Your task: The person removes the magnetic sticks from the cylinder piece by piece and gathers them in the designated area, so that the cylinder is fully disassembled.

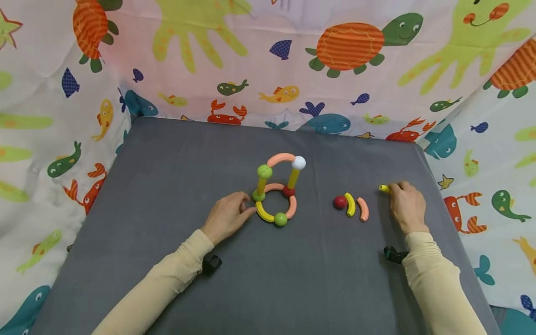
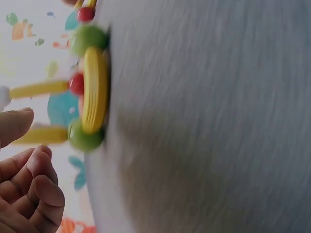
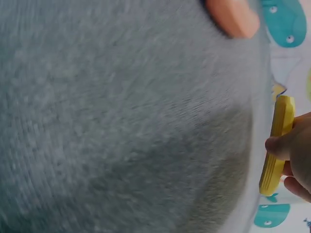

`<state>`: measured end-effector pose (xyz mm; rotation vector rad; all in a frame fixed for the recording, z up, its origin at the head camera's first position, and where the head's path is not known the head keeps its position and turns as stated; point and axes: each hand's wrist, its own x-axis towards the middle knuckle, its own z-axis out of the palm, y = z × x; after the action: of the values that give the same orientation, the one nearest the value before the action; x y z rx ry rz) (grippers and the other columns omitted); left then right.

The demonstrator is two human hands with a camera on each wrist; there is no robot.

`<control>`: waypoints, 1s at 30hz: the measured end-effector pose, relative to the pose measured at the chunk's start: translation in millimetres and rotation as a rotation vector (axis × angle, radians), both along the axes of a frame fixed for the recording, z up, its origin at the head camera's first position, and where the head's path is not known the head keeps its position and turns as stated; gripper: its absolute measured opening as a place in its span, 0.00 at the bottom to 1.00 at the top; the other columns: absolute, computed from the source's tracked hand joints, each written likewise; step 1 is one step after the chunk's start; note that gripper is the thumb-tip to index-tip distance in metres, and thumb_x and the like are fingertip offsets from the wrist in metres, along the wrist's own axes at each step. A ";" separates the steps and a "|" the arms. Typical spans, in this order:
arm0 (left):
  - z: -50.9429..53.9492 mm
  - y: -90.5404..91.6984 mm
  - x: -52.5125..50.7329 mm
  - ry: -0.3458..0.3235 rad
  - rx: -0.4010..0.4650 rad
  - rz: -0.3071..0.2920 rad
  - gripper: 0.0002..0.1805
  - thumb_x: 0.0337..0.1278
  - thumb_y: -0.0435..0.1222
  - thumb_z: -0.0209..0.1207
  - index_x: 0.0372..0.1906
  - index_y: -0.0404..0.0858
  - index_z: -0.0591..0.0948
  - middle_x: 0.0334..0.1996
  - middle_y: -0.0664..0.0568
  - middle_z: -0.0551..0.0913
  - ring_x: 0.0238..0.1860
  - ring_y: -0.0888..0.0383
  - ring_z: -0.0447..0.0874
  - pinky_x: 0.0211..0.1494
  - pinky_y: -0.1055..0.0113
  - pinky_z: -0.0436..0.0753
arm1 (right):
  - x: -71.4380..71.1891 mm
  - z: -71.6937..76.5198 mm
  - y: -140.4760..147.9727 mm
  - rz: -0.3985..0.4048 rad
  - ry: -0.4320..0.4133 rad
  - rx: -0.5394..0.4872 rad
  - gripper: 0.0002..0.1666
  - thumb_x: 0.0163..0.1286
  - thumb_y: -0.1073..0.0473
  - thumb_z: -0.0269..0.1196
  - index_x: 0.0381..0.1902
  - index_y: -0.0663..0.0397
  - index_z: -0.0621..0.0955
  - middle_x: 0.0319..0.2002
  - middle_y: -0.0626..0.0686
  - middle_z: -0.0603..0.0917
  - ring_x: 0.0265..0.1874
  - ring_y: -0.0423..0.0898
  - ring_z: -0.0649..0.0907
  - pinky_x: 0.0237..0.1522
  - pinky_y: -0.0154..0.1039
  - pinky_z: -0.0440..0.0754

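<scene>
A toy structure of balls and rods stands on the grey table. Its lower ring has green balls, such as the front green ball (image 1: 280,219), a red ball (image 1: 289,191), and curved yellow (image 1: 264,212) and pink pieces. Two upright yellow rods rise to a green ball (image 1: 264,171) and a white ball (image 1: 298,162), bridged by a pink curved piece (image 1: 280,158). My left hand (image 1: 231,215) is beside the ring's left side, thumb and fingers apart with nothing held between them. At the right, my right hand (image 1: 407,207) pinches a yellow rod (image 3: 278,145) between thumb and fingers.
Between the structure and my right hand lie a loose red ball (image 1: 339,202), a yellow curved piece (image 1: 350,204) and a pink curved piece (image 1: 363,209). A sea-animal printed curtain (image 1: 259,56) borders the table's (image 1: 188,153) back and sides.
</scene>
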<state>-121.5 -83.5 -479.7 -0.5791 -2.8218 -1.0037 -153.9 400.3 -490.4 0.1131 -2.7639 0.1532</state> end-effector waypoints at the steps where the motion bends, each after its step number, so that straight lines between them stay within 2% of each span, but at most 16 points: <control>1: 1.4 -3.6 -2.4 0.008 0.001 0.012 0.15 0.57 0.41 0.67 0.43 0.35 0.82 0.26 0.54 0.79 0.24 0.63 0.74 0.29 0.67 0.76 | -0.1 -1.9 2.5 0.004 -0.017 0.013 0.09 0.64 0.72 0.58 0.41 0.66 0.82 0.36 0.68 0.80 0.32 0.69 0.79 0.33 0.64 0.73; 3: 4.6 -7.5 -6.9 0.011 0.006 0.021 0.15 0.58 0.41 0.67 0.44 0.34 0.82 0.27 0.52 0.80 0.25 0.61 0.76 0.30 0.66 0.77 | 1.0 -5.5 6.3 0.003 -0.057 0.034 0.10 0.64 0.74 0.58 0.41 0.67 0.83 0.36 0.69 0.80 0.32 0.69 0.79 0.33 0.64 0.74; 6: 8.6 -6.6 -13.2 0.006 0.019 0.003 0.16 0.60 0.41 0.65 0.46 0.34 0.82 0.29 0.51 0.81 0.27 0.60 0.77 0.32 0.64 0.78 | 3.6 -9.0 9.9 -0.008 -0.107 0.053 0.12 0.61 0.75 0.59 0.42 0.67 0.83 0.36 0.70 0.80 0.33 0.70 0.79 0.33 0.65 0.75; 11: 13.0 3.7 -23.4 -0.044 0.047 -0.024 0.17 0.62 0.39 0.63 0.53 0.36 0.80 0.34 0.51 0.81 0.31 0.58 0.79 0.36 0.64 0.80 | 6.0 -6.6 10.2 -0.023 -0.129 0.072 0.17 0.56 0.77 0.60 0.46 0.70 0.81 0.39 0.72 0.79 0.35 0.71 0.79 0.36 0.66 0.75; 16: 15.3 11.4 -34.0 -0.110 0.048 -0.026 0.19 0.62 0.38 0.63 0.56 0.35 0.79 0.36 0.51 0.81 0.33 0.57 0.79 0.37 0.63 0.80 | 7.0 4.6 0.1 -0.006 -0.114 0.033 0.21 0.56 0.78 0.58 0.50 0.70 0.79 0.43 0.72 0.78 0.39 0.71 0.78 0.39 0.66 0.74; 20: 16.8 13.2 -41.6 -0.132 0.036 -0.050 0.21 0.62 0.38 0.63 0.58 0.35 0.78 0.38 0.49 0.81 0.35 0.55 0.79 0.38 0.62 0.80 | 7.4 21.1 -21.0 0.025 -0.039 -0.019 0.20 0.58 0.77 0.56 0.50 0.69 0.80 0.42 0.71 0.79 0.40 0.70 0.79 0.41 0.64 0.75; 23: 16.0 13.2 -46.4 -0.140 0.026 -0.072 0.22 0.62 0.37 0.63 0.60 0.36 0.77 0.41 0.47 0.81 0.37 0.55 0.80 0.39 0.62 0.80 | 8.6 32.6 -49.1 0.114 0.047 -0.064 0.19 0.58 0.77 0.57 0.48 0.67 0.81 0.41 0.68 0.81 0.39 0.67 0.80 0.41 0.62 0.77; 26: 13.3 12.6 -49.7 -0.157 0.019 -0.089 0.23 0.62 0.36 0.62 0.61 0.36 0.76 0.46 0.45 0.79 0.38 0.54 0.79 0.40 0.62 0.80 | 12.6 37.2 -89.6 0.278 0.108 -0.110 0.16 0.57 0.74 0.60 0.44 0.64 0.83 0.39 0.63 0.83 0.36 0.61 0.82 0.38 0.56 0.80; 28: 10.2 12.3 -51.2 -0.176 0.021 -0.094 0.21 0.61 0.36 0.63 0.59 0.36 0.77 0.48 0.44 0.78 0.37 0.55 0.79 0.39 0.63 0.80 | 18.1 35.5 -121.2 0.416 0.101 -0.129 0.15 0.56 0.73 0.63 0.43 0.62 0.84 0.37 0.60 0.83 0.32 0.56 0.83 0.35 0.51 0.81; 30: 6.9 12.7 -51.7 -0.199 0.021 -0.095 0.19 0.61 0.36 0.63 0.56 0.37 0.78 0.48 0.44 0.78 0.36 0.56 0.77 0.38 0.65 0.78 | 25.4 29.8 -152.0 0.558 0.056 -0.125 0.14 0.56 0.71 0.66 0.42 0.59 0.84 0.37 0.56 0.82 0.30 0.50 0.82 0.32 0.46 0.81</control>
<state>-173.2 -70.8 -472.8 -0.6516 -2.9753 -1.1680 -128.5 248.2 -460.7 0.8374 -2.5861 0.4561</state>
